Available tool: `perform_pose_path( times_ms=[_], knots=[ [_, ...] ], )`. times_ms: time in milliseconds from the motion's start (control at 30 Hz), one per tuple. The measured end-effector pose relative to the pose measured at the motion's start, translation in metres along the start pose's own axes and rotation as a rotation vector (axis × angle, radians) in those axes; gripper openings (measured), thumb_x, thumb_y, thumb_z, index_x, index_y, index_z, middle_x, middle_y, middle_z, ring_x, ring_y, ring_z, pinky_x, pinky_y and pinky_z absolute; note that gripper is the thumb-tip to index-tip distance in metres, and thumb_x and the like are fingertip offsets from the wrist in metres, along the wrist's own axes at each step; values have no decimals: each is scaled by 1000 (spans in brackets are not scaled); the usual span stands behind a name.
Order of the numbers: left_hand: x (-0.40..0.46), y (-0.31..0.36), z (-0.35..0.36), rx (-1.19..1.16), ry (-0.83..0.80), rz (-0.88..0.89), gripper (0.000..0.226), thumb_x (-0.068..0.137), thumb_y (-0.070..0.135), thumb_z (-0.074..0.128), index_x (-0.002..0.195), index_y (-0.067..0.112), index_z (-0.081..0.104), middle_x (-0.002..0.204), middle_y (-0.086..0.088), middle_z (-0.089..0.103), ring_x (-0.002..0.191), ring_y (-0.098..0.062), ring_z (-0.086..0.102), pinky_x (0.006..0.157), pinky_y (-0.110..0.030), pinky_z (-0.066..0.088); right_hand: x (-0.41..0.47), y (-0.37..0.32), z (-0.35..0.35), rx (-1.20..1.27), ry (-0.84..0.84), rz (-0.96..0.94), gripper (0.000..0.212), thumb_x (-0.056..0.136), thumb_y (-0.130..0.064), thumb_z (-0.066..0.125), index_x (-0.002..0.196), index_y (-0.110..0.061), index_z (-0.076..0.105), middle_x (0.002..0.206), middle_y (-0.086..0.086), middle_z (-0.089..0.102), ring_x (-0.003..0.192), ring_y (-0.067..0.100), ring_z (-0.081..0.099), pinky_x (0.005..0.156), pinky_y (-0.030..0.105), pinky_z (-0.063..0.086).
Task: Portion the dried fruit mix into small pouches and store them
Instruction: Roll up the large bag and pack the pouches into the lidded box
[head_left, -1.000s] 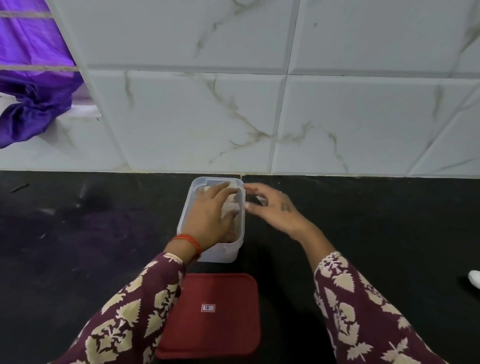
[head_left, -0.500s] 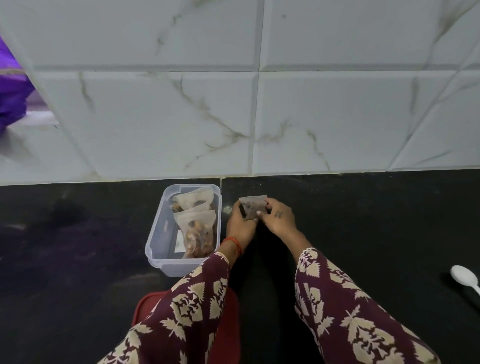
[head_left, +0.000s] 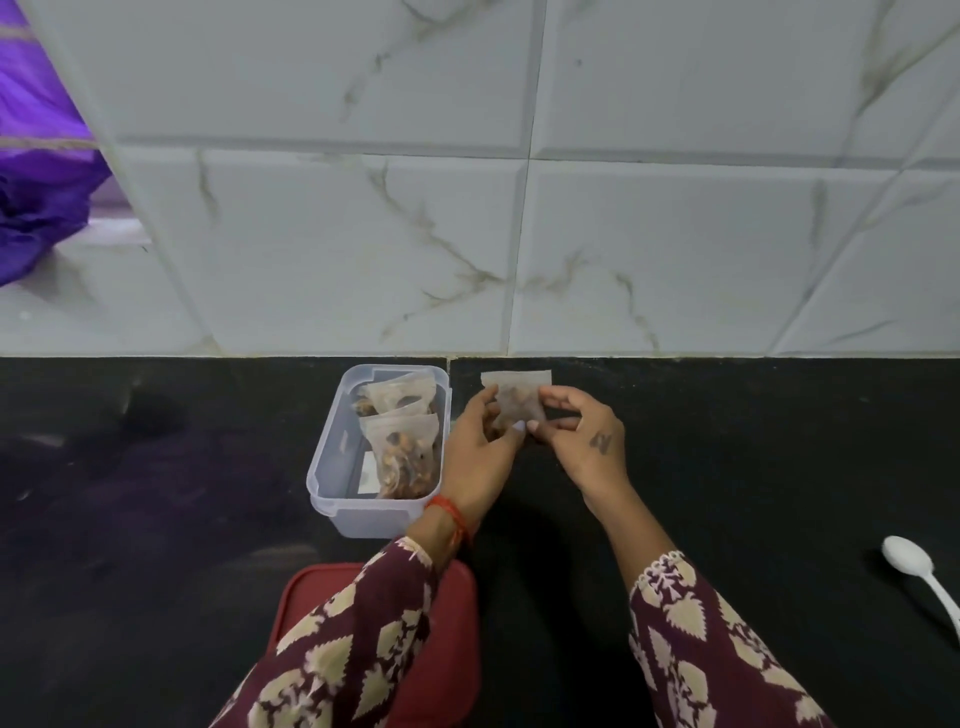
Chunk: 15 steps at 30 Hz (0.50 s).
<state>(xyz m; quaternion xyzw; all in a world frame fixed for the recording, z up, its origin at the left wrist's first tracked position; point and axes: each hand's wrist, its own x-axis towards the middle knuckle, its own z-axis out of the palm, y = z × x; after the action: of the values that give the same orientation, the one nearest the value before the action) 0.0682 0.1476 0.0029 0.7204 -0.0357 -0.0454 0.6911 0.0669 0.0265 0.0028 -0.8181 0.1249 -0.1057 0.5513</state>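
Held up above the black counter (head_left: 727, 467), just right of the clear plastic box (head_left: 332, 467): one small translucent pouch (head_left: 517, 395) with dark fruit mix showing through it, top edge flat and uppermost, near the foot of the white marbled wall tiles (head_left: 675, 249). Pinched at its left side by the left hand (head_left: 480, 457), thumb in front and fingers curled behind. Pinched at its right side by the right hand (head_left: 587, 441), fingertips closed on the lower edge, a small dark mark on the back of that hand. Inside the box, two filled pouches (head_left: 405, 452) leaning one behind the other against the right wall, with a white slip on the floor beside them. In front of the box, partly under the left patterned sleeve (head_left: 337, 649), a red lid (head_left: 447, 665) lying flat. Far right on the counter, well apart from both hands, a white plastic spoon (head_left: 914, 566), bowl facing up. Top left, purple cloth (head_left: 36, 171) past the edge of the tiles.
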Motion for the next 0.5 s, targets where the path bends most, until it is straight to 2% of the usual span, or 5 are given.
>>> perform_pose_path(
  times_ms=[100,267,333,400,500],
  knots=[
    [-25,18,-28,45,79,140,40,91,4,58,124,24,47,106,14,57,96,3,55,78,-5,44,-21,-27,12,63,-42,-90,43,78,-2,73,118,-15,64,108,-4,67,86,9,67,79,28,58],
    [-44,25,-80,156,235,127,38,91,5,57,124,21,48,100,6,60,77,11,59,65,-4,44,-40,-48,52,44,-163,-126,44,75,-1,76,117,-12,65,105,-1,66,84,14,68,76,22,56],
    [-45,21,-95,260,242,58,42,91,8,58,128,23,48,103,1,62,80,3,61,75,-16,48,-43,-46,66,-36,-179,-144,42,76,-2,76,116,-11,66,107,2,67,88,16,68,79,23,55],
    [-41,14,-106,423,209,-7,45,90,12,57,134,20,47,108,-2,60,93,-14,60,86,-29,47,-45,-42,75,-149,-184,-184,39,78,-3,74,115,-10,67,111,5,68,96,18,67,82,22,53],
    [-36,6,-116,709,116,4,38,91,17,55,129,19,53,112,-5,63,101,-23,62,87,-31,46,-51,-43,78,-365,-183,-250,34,80,-13,73,114,-13,68,110,5,69,99,19,63,84,27,52]
  ],
)
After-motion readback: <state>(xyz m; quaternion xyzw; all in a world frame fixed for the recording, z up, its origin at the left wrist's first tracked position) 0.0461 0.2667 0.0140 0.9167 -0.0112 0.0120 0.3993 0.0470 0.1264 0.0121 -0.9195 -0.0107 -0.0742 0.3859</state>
